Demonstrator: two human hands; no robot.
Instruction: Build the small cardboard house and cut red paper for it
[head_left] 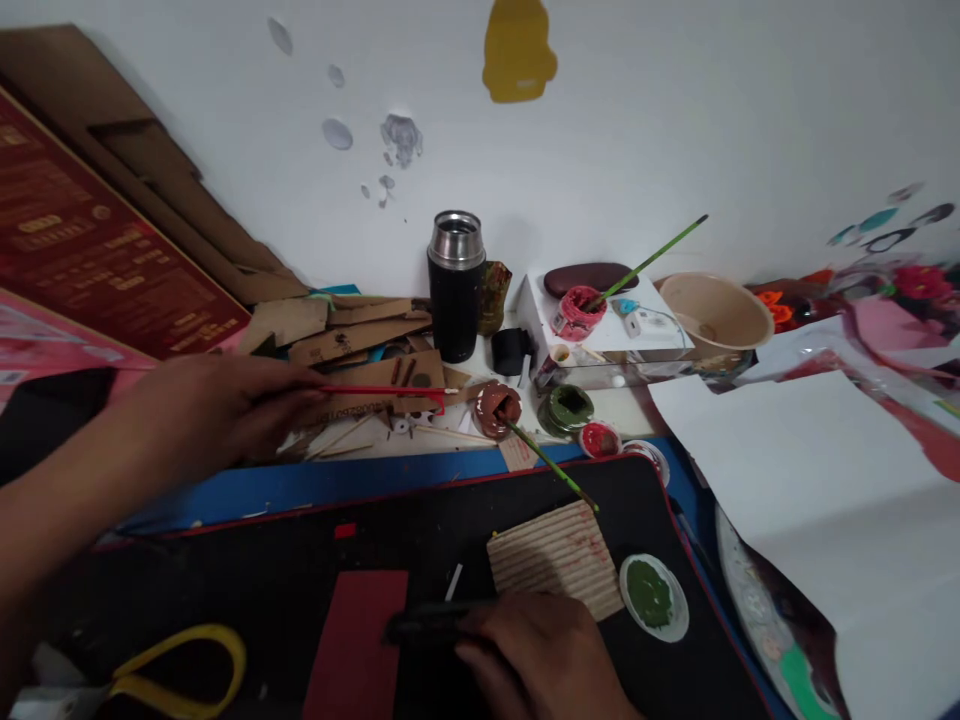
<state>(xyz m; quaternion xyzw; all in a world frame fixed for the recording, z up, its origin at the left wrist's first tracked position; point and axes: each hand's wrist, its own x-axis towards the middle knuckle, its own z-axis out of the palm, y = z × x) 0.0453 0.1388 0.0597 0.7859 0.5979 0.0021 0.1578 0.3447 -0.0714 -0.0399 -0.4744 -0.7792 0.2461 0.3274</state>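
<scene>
My left hand (240, 405) is closed around a thin red stick (375, 390) with a pale tip, perhaps a pencil. It is held above the cardboard scraps (352, 345) at the back. In my closed right hand (547, 650) is a dark slim object (427, 625), too blurred to name. Its end reaches over a dark red card strip (360, 640) lying on the black mat (285, 560). Just beyond this hand lies a piece of corrugated cardboard (555, 555) with red marks. A small white strip (454, 582) lies between card and cardboard.
Yellow-handled scissors (180, 670) lie front left. Behind the mat stand a black flask (456, 290), a brown paint jar (496, 408) with a green brush (555, 465), and a green paint jar (568, 408). A lid with green paint (652, 597) and white paper (810, 470) are right.
</scene>
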